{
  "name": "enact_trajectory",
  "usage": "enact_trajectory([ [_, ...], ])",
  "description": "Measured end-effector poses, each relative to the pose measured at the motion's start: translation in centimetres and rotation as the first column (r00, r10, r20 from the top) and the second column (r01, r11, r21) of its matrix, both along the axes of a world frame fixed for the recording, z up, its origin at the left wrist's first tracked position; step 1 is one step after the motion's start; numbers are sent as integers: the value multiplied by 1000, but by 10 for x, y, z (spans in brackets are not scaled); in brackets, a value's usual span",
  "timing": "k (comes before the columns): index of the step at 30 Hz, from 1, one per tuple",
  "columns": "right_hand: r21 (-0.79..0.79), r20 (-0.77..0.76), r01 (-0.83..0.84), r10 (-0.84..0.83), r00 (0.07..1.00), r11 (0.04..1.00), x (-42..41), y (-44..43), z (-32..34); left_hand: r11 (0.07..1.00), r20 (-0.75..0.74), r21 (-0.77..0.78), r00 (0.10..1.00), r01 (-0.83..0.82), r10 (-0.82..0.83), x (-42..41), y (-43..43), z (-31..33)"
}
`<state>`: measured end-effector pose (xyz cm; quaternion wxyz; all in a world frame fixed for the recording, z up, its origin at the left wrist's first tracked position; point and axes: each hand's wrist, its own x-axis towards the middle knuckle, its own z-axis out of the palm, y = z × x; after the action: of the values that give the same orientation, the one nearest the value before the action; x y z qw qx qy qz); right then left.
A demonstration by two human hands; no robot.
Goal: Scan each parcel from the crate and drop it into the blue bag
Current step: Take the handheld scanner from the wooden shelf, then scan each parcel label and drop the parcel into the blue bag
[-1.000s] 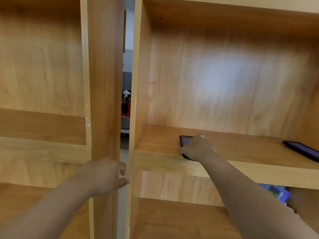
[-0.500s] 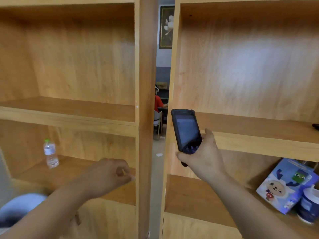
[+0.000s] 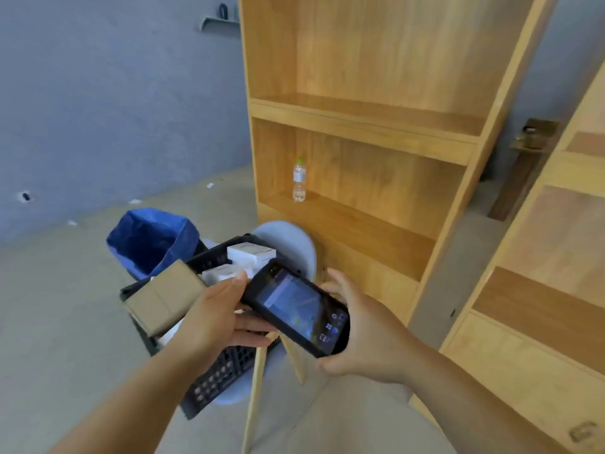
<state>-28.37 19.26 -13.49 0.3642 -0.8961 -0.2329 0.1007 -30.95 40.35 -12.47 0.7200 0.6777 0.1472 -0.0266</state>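
A black handheld scanner [image 3: 294, 306] with a lit screen is held flat in front of me by both hands. My right hand [image 3: 360, 332] grips its near end. My left hand [image 3: 212, 319] pinches the far end, thumb on top and fingers underneath. Just behind the hands a black plastic crate [image 3: 222, 371] sits on a pale blue chair [image 3: 294, 244]. It holds a brown cardboard parcel [image 3: 163, 296] at its left side and white boxes [image 3: 250, 252] further back. The blue bag [image 3: 147, 237] stands open on the floor behind the crate's left side.
A tall wooden shelf unit [image 3: 360, 109] rises right behind the chair, with a water bottle [image 3: 299, 181] on its lower shelf. A second wooden unit [image 3: 540, 322] stands close on the right. Grey wall and bare floor lie to the left.
My right hand took the scanner off the shelf and brought it down. My view swung left and down to the crate. My left hand came over and took hold of the scanner's far end.
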Motion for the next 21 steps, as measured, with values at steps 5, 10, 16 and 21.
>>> enact_trajectory([
  [5, 36, -29, -160, 162, 986, 986, 5, 76, -24, 976, -41, -74, 978, -207, 204, -21, 66, -26],
  [10, 253, -237, -176, 237, 942, 951, 53, 140, -50, 949, 12, -4, 949, -314, 314, -4, 126, -42],
  [16, 291, -706, 75, 161, 689, 954, 140, 208, -77, 971, 45, 63, 973, -229, 226, 65, 187, -46],
  [21, 339, -806, 287, 119, 579, 896, 186, 238, -73, 943, 64, 288, 986, -166, 154, 130, 221, -44],
])
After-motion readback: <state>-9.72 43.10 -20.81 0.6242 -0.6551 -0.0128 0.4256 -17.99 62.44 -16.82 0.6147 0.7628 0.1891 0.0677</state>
